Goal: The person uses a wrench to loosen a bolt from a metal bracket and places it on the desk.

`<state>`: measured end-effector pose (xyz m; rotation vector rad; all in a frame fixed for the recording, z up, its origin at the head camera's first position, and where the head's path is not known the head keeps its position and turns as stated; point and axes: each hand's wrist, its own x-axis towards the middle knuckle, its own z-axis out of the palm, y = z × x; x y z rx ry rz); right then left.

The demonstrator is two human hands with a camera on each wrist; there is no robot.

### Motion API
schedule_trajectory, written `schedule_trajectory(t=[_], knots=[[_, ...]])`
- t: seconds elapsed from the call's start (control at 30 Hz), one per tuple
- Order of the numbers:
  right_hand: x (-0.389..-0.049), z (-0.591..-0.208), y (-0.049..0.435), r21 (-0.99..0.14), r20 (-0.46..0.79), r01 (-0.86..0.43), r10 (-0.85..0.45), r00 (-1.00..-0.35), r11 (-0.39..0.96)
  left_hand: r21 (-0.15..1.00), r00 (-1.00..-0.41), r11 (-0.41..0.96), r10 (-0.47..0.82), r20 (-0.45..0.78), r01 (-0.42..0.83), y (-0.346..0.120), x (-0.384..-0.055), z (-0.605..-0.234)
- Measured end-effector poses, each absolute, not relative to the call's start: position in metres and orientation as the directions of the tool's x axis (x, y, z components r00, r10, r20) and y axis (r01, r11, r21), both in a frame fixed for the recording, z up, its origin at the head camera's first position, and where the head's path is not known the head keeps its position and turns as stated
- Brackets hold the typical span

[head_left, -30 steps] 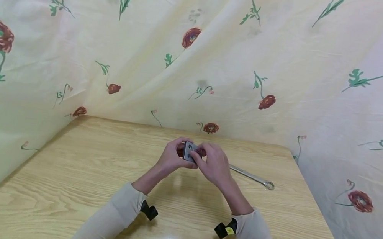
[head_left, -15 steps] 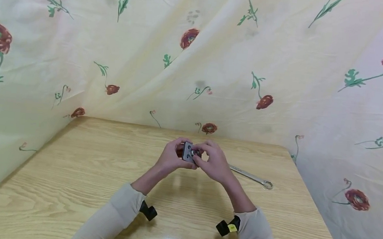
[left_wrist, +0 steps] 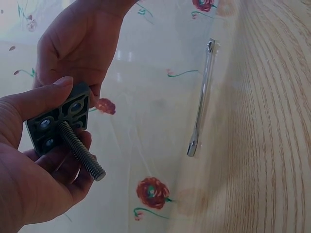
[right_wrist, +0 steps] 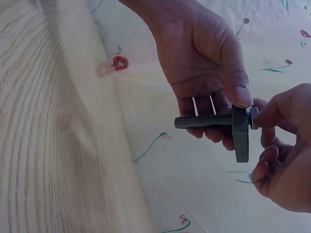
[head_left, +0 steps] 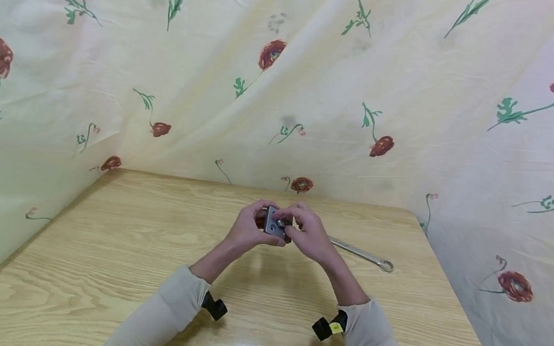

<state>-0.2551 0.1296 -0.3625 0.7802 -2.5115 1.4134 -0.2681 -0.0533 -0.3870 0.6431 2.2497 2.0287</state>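
A dark square plate (head_left: 269, 223) with corner holes is held up above the table by my left hand (head_left: 245, 228), thumb on one edge and fingers on the opposite one. Through its centre runs a long threaded bolt (left_wrist: 83, 153); the bare shaft sticks out on the palm side. In the right wrist view the plate (right_wrist: 240, 141) shows edge-on, with the bolt head (right_wrist: 254, 118) standing slightly off its face. Fingers of my right hand (head_left: 312, 236) are at that head, the index finger stretched over it and the thumb lower down.
A combination wrench (head_left: 361, 253) lies on the wooden table (head_left: 123, 258), right of my hands. Flowered cloth (head_left: 206, 77) hangs behind the table and along both sides. A small black camera (head_left: 216, 307) is strapped to the left wrist, another (head_left: 324, 328) to the right.
My right thumb and fingers have shifted round the bolt head, uncovering more of it; the thumb has moved back from the plate's face. My left hand keeps its grip on the plate.
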Motion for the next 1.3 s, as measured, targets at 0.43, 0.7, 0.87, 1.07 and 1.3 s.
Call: schedule_trajectory(t=[0.43,0.7,0.87,1.07,1.3], knots=[[-0.255,-0.369,0.121,-0.588,0.385,-0.401,-0.193,-0.902,0.703,0.949,-0.908,0.087,0.326,0.261,0.304,-0.053,-0.266,-0.386],[-0.255,-0.374,0.113,-0.449,0.523,-0.46,-0.192,-0.83,0.766,0.939,-0.904,0.107,0.328,0.276,0.326,-0.052,-0.267,-0.387],[-0.253,-0.374,0.112,-0.436,0.557,-0.488,-0.199,-0.806,0.756,0.941,-0.907,0.111,0.324,0.269,0.319,-0.053,-0.267,-0.387],[-0.253,-0.374,0.115,-0.417,0.573,-0.522,-0.231,-0.786,0.744,0.944,-0.911,0.111,0.315,0.264,0.312,-0.055,-0.268,-0.386],[-0.255,-0.371,0.121,-0.444,0.574,-0.583,-0.283,-0.768,0.681,0.946,-0.915,0.108,0.309,0.261,0.307,-0.055,-0.268,-0.386]])
